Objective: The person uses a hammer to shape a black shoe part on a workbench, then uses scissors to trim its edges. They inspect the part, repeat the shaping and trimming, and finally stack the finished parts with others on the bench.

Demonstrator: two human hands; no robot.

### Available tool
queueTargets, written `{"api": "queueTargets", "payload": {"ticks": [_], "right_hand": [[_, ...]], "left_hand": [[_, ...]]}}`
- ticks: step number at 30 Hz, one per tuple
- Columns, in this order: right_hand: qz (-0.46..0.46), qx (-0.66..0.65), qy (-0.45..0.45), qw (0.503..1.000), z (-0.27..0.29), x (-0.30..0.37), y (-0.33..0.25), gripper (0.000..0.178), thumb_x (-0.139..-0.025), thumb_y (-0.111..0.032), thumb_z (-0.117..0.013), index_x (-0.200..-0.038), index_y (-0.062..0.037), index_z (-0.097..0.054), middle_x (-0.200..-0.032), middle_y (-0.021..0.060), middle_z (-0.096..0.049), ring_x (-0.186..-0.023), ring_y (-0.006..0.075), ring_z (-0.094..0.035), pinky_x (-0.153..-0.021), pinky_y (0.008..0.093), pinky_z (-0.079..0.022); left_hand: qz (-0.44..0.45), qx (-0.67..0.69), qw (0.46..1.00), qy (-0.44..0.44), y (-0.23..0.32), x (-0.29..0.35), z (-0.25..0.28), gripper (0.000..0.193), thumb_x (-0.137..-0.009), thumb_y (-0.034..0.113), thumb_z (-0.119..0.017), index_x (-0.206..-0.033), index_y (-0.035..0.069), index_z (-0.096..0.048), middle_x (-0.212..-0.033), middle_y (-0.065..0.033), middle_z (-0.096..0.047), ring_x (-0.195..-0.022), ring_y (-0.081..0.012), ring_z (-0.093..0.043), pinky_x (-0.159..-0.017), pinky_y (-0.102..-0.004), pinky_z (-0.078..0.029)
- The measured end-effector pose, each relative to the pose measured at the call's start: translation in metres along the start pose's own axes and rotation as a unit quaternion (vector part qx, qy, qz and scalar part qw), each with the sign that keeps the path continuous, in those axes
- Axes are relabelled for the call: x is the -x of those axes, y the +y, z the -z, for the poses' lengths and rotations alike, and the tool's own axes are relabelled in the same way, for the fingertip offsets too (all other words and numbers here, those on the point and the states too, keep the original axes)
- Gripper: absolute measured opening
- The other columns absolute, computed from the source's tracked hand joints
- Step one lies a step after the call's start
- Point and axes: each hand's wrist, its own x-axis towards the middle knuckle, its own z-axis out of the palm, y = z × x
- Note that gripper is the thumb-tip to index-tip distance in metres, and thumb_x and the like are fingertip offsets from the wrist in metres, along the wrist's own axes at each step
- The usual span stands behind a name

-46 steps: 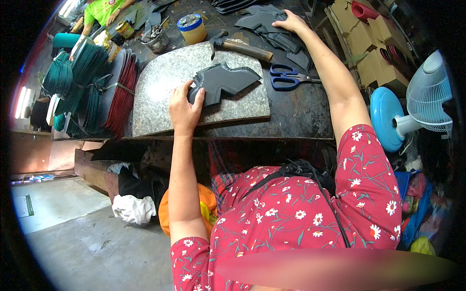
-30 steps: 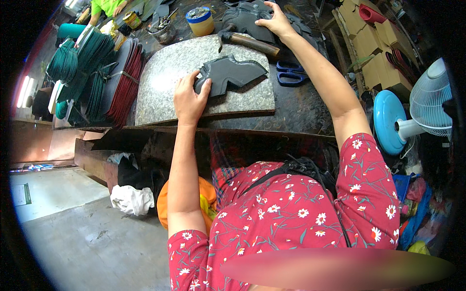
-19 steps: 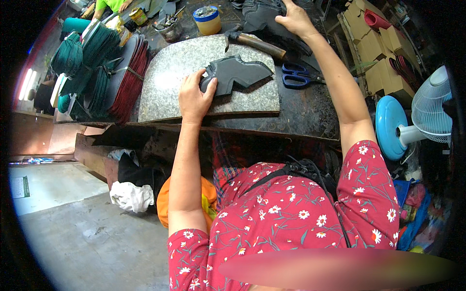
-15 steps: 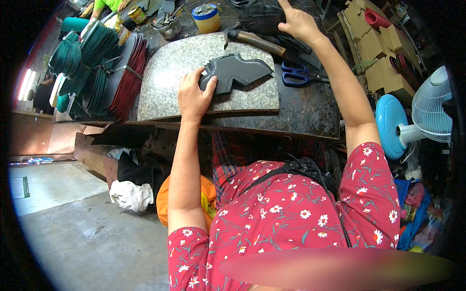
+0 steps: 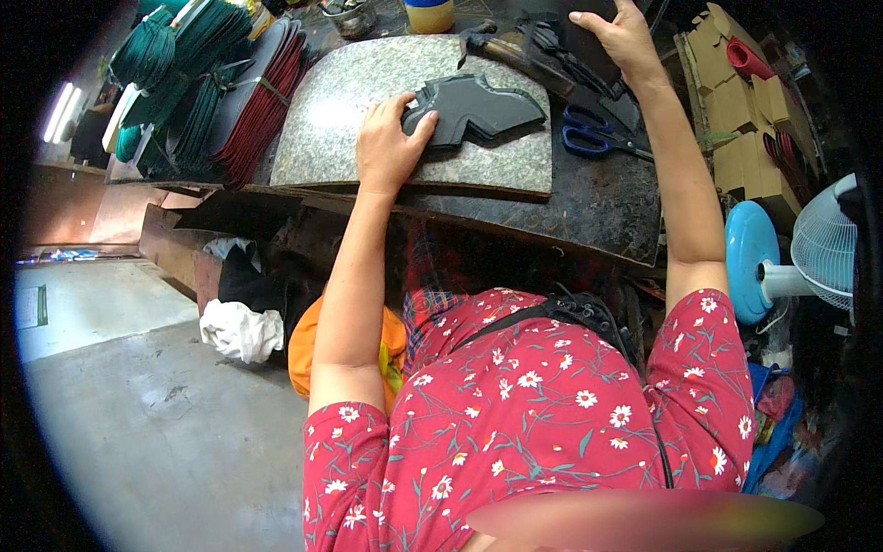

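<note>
Black pieces [image 5: 483, 109] lay stacked on the speckled slab [image 5: 322, 120], pinched by the left hand [image 5: 390, 144], seemingly to keep them aligned. Whether the right hand [image 5: 627, 44], partly cropped, gripped anything was unclear.

Speckled slab [image 5: 317, 115]: bare left part open to a hand; black cut pieces [image 5: 487, 106] and left hand [image 5: 394, 145] block its middle; hammer [image 5: 526, 64] lies along its far right edge; blue-handled scissors [image 5: 607, 142] just right of it; tabletop [image 5: 602, 207] bare off its near right corner; red-edged bundle [image 5: 262, 106] walls its left side.
</note>
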Motion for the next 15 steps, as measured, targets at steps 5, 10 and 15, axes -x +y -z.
{"api": "queueTargets", "payload": {"ticks": [5, 10, 15], "right_hand": [[-0.173, -0.206, -0.208, 0.941, -0.028, 0.034, -0.037, 0.079, -0.077, -0.013, -0.075, -0.15, -0.0184, -0.045, -0.137, 0.0101, -0.057, -0.117, 0.0214, -0.06, -0.099, 0.0347, -0.049], [-0.292, -0.217, -0.241, 0.9, -0.062, 0.065, -0.031, 0.075, -0.076, -0.007, -0.071, -0.147, -0.0176, -0.048, -0.124, 0.0064, -0.063, -0.108, 0.0155, -0.062, -0.098, 0.0301, -0.05], [-0.319, -0.245, -0.213, 0.891, -0.051, 0.067, -0.021, 0.073, -0.077, -0.01, -0.074, -0.146, -0.0191, -0.05, -0.121, 0.0056, -0.065, -0.103, 0.0136, -0.064, -0.095, 0.0288, -0.051]], "left_hand": [[0.049, 0.024, 0.998, -0.021, -0.026, 0.003, -0.008, 0.039, -0.087, 0.028, -0.067, -0.115, 0.001, -0.064, -0.101, -0.0218, -0.066, -0.098, -0.0412, -0.06, -0.087, -0.0458, -0.048], [0.133, 0.196, 0.971, -0.036, -0.042, 0.0, -0.011, 0.034, -0.094, 0.018, -0.056, -0.122, 0.0, -0.061, -0.104, -0.0245, -0.067, -0.099, -0.0421, -0.063, -0.084, -0.0433, -0.049], [0.087, 0.173, 0.981, -0.009, -0.022, -0.002, -0.005, 0.03, -0.096, 0.024, -0.06, -0.118, 0.004, -0.065, -0.103, -0.0215, -0.069, -0.096, -0.0389, -0.066, -0.082, -0.04, -0.051]]}}
